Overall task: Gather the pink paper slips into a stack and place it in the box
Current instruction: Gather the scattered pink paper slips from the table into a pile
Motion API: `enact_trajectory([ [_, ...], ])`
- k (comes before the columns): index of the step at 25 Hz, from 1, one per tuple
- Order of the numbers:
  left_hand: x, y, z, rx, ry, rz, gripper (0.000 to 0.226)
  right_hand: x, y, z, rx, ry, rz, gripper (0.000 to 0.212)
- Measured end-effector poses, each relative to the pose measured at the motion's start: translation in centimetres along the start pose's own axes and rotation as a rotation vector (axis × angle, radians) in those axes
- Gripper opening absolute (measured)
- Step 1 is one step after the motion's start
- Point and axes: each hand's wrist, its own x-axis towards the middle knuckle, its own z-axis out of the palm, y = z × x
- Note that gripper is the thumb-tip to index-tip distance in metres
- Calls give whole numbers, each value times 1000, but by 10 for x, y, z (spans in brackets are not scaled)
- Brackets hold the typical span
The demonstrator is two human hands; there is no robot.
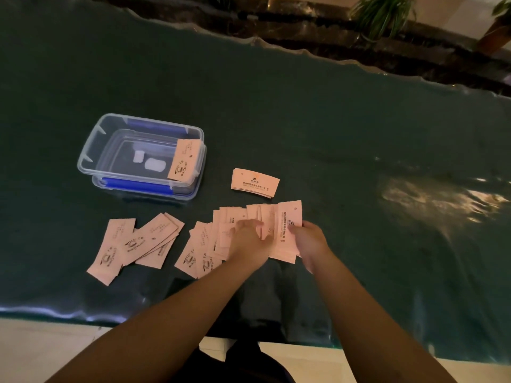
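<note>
On the table point(331, 134), hands point(276, 239) fan slips point(287, 230) (print illegible).

Head-worn view, angled down, close over table point(359, 134)

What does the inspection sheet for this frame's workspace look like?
Surface: dark green table cover, wrinkled, with glare at right.
Job's things: clear box open, one pink slip leaning inside; small stack beyond the hands; fanned slips under the hands; loose pile at left.
Clutter: two white items on the box floor, kind unclear.
Hands: left hand pressing the fan; right hand gripping its right edge.
Cables: nothing seen.
Surroundings: potted plant beyond the table, pale floor below.
</note>
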Motion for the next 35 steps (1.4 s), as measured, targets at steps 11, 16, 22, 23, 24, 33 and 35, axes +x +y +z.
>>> enact_trajectory([
  [11, 0, 17, -13, -308, -186, -176, 55, 4, -12, 37, -254, 5, -107, 32],
  [16, -10, 11, -9, -418, -173, -240, 51, 3, -18, 39, -480, -108, -105, 25],
  [22, -21, 3, -1, -473, -134, -302, 44, 0, -26, 38, -688, -224, -156, 40],
  [23, -23, 1, 0, -499, -129, -308, 43, 0, -26, 40, -708, -234, -166, 41],
  [24, -25, 1, 0, -520, -126, -326, 40, 1, -27, 40, -724, -242, -172, 43],
  [33, -46, -25, -10, -972, -141, -662, 22, 0, -22, 49, -979, -435, -378, 48],
  [35, -47, -25, -13, -1045, -123, -661, 21, 0, -21, 49, -1080, -448, -406, 52],
])
